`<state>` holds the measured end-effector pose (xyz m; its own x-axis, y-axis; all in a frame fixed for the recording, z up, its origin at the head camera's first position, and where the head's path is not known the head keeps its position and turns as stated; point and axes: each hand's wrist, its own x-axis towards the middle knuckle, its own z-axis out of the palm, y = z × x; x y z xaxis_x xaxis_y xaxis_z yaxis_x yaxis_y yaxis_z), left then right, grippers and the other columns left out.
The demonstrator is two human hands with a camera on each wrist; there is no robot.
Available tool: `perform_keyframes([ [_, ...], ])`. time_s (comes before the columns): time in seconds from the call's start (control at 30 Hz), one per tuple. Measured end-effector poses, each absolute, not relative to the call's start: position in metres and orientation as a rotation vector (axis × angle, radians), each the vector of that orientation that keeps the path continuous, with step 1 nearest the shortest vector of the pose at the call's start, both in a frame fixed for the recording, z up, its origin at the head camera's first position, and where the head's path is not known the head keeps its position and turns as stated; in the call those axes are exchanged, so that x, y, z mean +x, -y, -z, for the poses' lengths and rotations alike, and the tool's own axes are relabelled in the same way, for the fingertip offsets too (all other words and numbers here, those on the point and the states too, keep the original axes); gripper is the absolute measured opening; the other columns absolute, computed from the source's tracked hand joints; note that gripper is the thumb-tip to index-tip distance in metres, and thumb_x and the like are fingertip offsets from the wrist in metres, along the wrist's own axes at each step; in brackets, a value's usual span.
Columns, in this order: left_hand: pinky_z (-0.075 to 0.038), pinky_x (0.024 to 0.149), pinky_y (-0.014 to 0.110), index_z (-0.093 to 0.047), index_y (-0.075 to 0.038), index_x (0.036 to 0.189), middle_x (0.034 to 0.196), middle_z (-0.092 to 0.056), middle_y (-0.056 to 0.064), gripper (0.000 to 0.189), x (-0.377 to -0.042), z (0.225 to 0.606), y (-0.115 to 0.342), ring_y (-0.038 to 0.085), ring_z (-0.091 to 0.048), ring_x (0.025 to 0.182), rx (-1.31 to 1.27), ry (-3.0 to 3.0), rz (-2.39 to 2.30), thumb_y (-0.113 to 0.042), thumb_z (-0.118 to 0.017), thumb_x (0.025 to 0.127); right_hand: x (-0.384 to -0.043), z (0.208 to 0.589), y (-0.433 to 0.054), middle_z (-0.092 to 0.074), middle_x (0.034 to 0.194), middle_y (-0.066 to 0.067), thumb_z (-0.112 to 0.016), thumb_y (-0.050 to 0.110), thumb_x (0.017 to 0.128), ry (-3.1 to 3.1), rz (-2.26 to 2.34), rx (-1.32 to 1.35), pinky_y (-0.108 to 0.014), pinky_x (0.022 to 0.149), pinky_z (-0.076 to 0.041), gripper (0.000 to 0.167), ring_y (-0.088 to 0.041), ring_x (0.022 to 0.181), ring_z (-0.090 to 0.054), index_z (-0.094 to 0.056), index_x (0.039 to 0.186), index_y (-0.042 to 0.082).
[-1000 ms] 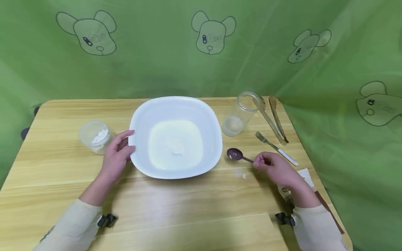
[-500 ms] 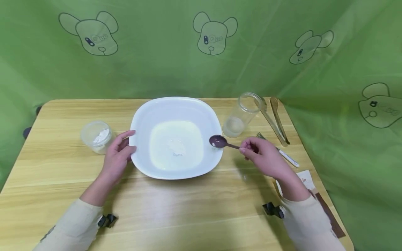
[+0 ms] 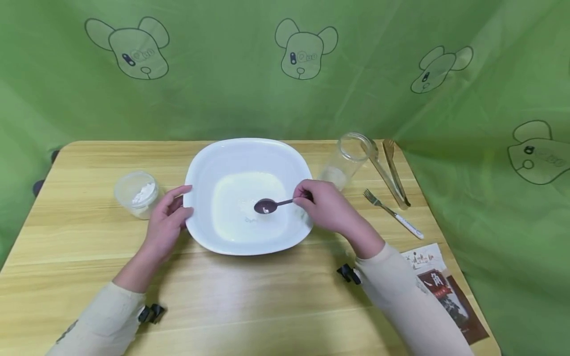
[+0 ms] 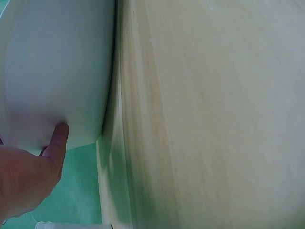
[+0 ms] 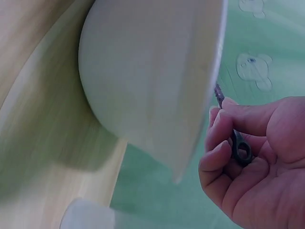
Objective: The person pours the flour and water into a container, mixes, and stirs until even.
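A white basin (image 3: 240, 153) stands mid-table, with a small patch of white stuff on its floor. My left hand (image 3: 166, 220) grips its left rim; in the left wrist view one finger (image 4: 59, 138) lies against the outer wall. With thumb and fingers, my right hand (image 3: 327, 205) holds a dark brown spoon (image 3: 265, 206) by its handle, over the basin's right rim. The bowl of the spoon is above the basin floor, a little white in it. In the right wrist view the holed handle end (image 5: 244, 151) shows among curled fingers, while the spoon's bowl is hidden behind the basin.
Left of the basin is a clear tub (image 3: 137, 195) of white powder. A glass jar (image 3: 354, 153) stands behind my right hand, near tongs (image 3: 387, 178) and a fork (image 3: 392, 212). A brown and white packet (image 3: 445, 291) lies at the table's right edge, partly under my sleeve.
My right hand has carried the spoon leftward from the table beside the basin, across the rim and over the basin's floor. The left hand keeps its place on the rim.
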<state>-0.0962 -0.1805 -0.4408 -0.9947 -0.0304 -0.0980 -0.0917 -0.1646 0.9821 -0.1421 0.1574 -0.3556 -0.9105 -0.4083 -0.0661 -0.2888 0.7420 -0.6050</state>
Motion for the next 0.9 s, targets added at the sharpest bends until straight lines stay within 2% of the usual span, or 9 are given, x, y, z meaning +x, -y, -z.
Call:
perform_keyframes([
  [0.43,-0.058,0.072,0.025,-0.047,-0.001,0.144,0.137,-0.049,0.027,0.05,-0.097,0.442,0.182,0.023,-0.062,0.104,-0.137,-2.021,-2.351,0.005,-0.05,0.095,-0.152,0.37,-0.124,-0.064,0.085,0.002,-0.065,0.01,0.097,-2.677,0.744,-0.594,-0.032,0.076,-0.05,0.006,-0.017,0.081,-0.057,-0.069,0.093,0.01],
  [0.53,-0.058,0.072,0.024,-0.047,-0.001,0.144,0.137,-0.049,0.028,0.05,-0.098,0.442,0.182,0.022,-0.062,0.102,-0.131,-2.031,-2.345,0.005,-0.051,0.095,-0.15,0.369,-0.124,-0.065,0.084,0.002,-0.067,0.009,0.095,-2.679,0.731,-0.594,-0.032,0.075,-0.051,0.002,-0.017,0.08,-0.059,-0.069,0.095,0.01],
  [0.67,-0.058,0.071,0.024,-0.047,0.0,0.144,0.136,-0.049,0.029,0.05,-0.098,0.441,0.182,0.022,-0.062,0.101,-0.128,-2.037,-2.344,0.006,-0.05,0.094,-0.149,0.367,-0.125,-0.066,0.081,0.002,-0.072,0.007,0.091,-2.727,0.722,-0.578,-0.03,0.071,-0.052,0.007,-0.015,0.076,-0.061,-0.07,0.097,0.009],
  [0.77,-0.058,0.071,0.024,-0.046,0.0,0.144,0.136,-0.049,0.029,0.05,-0.098,0.441,0.182,0.022,-0.062,0.101,-0.123,-2.035,-2.348,0.006,-0.05,0.094,-0.149,0.364,-0.127,-0.067,0.079,0.002,-0.074,0.007,0.089,-2.777,0.667,-0.573,-0.03,0.068,-0.052,0.006,-0.015,0.074,-0.06,-0.073,0.094,0.007],
  [0.9,-0.058,0.071,0.024,-0.047,0.0,0.144,0.136,-0.049,0.03,0.05,-0.098,0.442,0.182,0.022,-0.062,0.101,-0.119,-2.023,-2.36,0.006,-0.05,0.094,-0.149,0.359,-0.131,-0.069,0.082,0.001,-0.077,0.011,0.088,-2.845,0.544,-0.572,-0.033,0.07,-0.053,0.004,-0.017,0.075,-0.061,-0.077,0.09,0.009],
])
